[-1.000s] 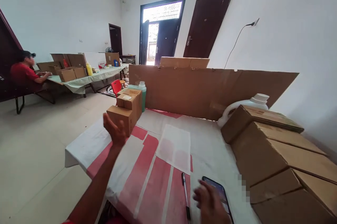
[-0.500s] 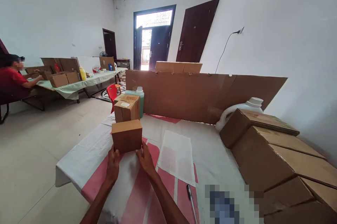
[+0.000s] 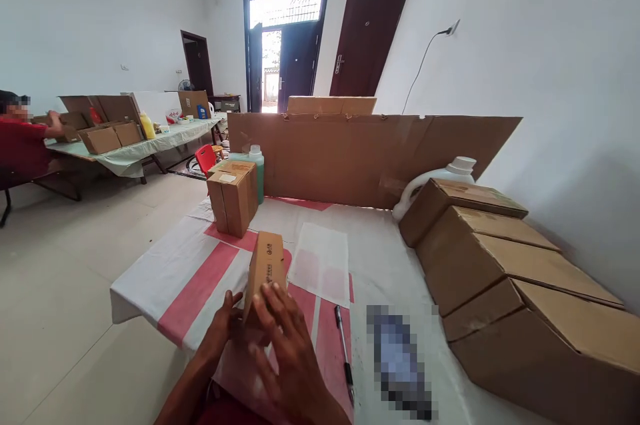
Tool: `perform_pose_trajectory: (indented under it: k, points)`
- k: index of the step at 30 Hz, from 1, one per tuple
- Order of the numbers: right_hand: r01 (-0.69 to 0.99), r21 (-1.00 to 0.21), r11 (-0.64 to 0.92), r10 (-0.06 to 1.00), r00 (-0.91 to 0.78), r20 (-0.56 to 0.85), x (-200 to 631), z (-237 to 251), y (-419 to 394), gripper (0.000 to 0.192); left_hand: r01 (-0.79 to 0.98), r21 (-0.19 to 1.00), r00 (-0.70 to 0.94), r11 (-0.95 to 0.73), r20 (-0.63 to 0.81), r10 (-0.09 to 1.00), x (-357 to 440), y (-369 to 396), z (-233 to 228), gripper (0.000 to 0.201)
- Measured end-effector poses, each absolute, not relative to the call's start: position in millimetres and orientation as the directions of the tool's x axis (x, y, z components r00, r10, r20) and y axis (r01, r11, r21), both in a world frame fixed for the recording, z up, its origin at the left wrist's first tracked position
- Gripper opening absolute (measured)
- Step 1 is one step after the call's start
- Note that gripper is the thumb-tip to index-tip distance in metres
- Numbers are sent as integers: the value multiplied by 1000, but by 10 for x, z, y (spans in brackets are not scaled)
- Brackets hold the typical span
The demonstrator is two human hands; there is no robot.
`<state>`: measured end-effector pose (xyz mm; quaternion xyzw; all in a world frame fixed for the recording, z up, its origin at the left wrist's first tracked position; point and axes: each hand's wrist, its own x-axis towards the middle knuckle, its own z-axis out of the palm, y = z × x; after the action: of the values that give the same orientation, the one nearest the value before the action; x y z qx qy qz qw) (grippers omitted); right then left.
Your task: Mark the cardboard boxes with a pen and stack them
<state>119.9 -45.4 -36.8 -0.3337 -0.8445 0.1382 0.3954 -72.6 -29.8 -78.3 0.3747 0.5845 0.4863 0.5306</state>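
A small brown cardboard box point(image 3: 267, 258), with dark printing on its upper face, is turned with a narrow end toward me above the striped cloth. My left hand point(image 3: 225, 325) grips its left side low down, the thumb showing at the edge. Over the near right part of the box lies my right hand point(image 3: 290, 345), its fingers stretched out and somewhat spread; whether it presses on the box I cannot tell. A white sheet point(image 3: 320, 262) lies just beyond the box, and a pen point(image 3: 344, 352) rests to the right of my right hand.
A taped carton point(image 3: 233, 195) and a green-liquid bottle point(image 3: 257, 172) stand at the back left. Along the right side are several cardboard boxes point(image 3: 490, 258) and a white jug point(image 3: 425, 182). A cardboard panel point(image 3: 325, 155) borders the back. A person in red point(image 3: 23, 148) sits at another table.
The box has come nearer and been turned, so its printed face now shows. My right hand has left its right side and spread over it. The view has tilted down.
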Motion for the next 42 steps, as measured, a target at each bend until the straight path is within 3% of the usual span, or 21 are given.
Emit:
perform_pose_trajectory:
  k: [3,10,14,19,24,26,31,33,35,39,42]
  points:
    - [444,-628,639,767,-315,558,1308,-268,-240,58,-97,958,-137,270,-282,950,-798,-384,-625,107]
    - [336,-804,491,864,-68,499,1597,-38,254,47,252,965,-56,-68,84,995,-779,-349,-87,70]
    - [308,-850,428,894,-7,448,1748,-43,442,47,263,947,-33,-185,200,979,-669,-142,-35,61]
    - [125,-968,218,976,-18,218,1812,-156,627,66,367,899,-132,-239,304,943,-631,245,-190,64]
    - [-58,-993,105,979,-169,113,1676,-295,726,69,333,915,-115,-227,278,954,-607,470,-227,59]
    - [-53,-996,74,982,-172,82,1634,-345,691,68,304,927,-75,-221,255,964,-588,454,-189,56]
    - [64,-997,-38,990,-136,-46,1714,-525,312,70,295,941,6,-168,174,985,-532,182,-224,54]
    - [88,-989,-115,983,-132,-126,1777,-608,94,71,307,949,18,-68,66,998,-497,26,-325,65]
    - [146,-976,-161,986,-27,-167,1801,-666,-101,75,320,947,40,16,-30,999,-454,-134,-422,79]
    - [375,-918,-126,965,261,-26,1635,-615,-337,99,321,946,97,46,-82,992,-391,-424,-433,79]
    - [535,-837,-118,967,253,26,1414,-421,-394,98,290,954,69,78,-102,992,-403,-597,-300,72]
